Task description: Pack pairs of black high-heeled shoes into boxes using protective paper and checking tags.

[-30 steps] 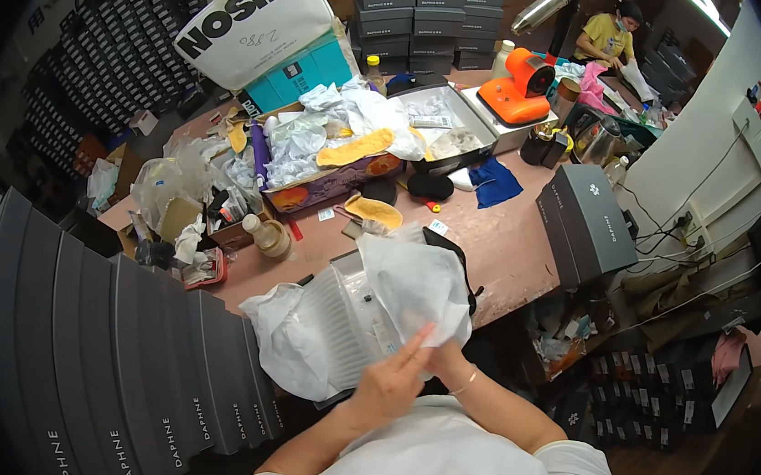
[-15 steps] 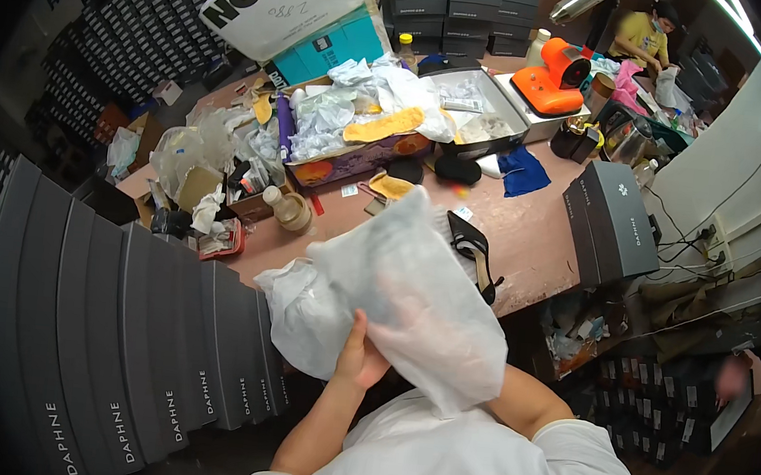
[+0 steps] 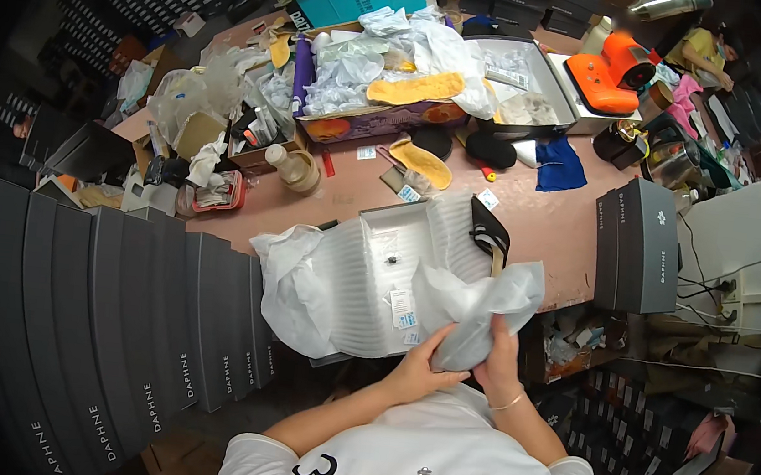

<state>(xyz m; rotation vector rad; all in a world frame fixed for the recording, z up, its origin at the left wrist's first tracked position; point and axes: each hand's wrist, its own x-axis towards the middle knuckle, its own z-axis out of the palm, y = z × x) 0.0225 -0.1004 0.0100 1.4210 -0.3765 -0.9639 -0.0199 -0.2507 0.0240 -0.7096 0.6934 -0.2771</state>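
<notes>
Both hands grip a thin, translucent white bag [image 3: 473, 324] low in front of my chest. My left hand [image 3: 420, 368] is closed on its lower left side. My right hand [image 3: 501, 366] pinches its right side, thumb up. The bag's lower part looks greyish; whether anything is inside cannot be made out. Just beyond lies an open shoe box [image 3: 392, 209], lined with ribbed white foam sheet [image 3: 349, 276], with small paper sachets [image 3: 404, 311] in it. A black high-heeled shoe [image 3: 489, 236] stands behind the bag. A crumpled white wrapper [image 3: 295, 270] covers the box's left end.
Grey shoe boxes [image 3: 154, 307] stand in a row at left; more boxes [image 3: 641, 244] sit at right. Behind are a carton of crumpled paper [image 3: 383, 119], yellow insoles [image 3: 422, 164], a bottle [image 3: 291, 169], a blue cloth [image 3: 560, 166] and an orange device [image 3: 608, 76]. Another person [image 3: 700, 56] works far right.
The bag has come down and to the right, uncovering the open box and its sachets. My right hand, earlier seen through the bag, is now outside, gripping its side.
</notes>
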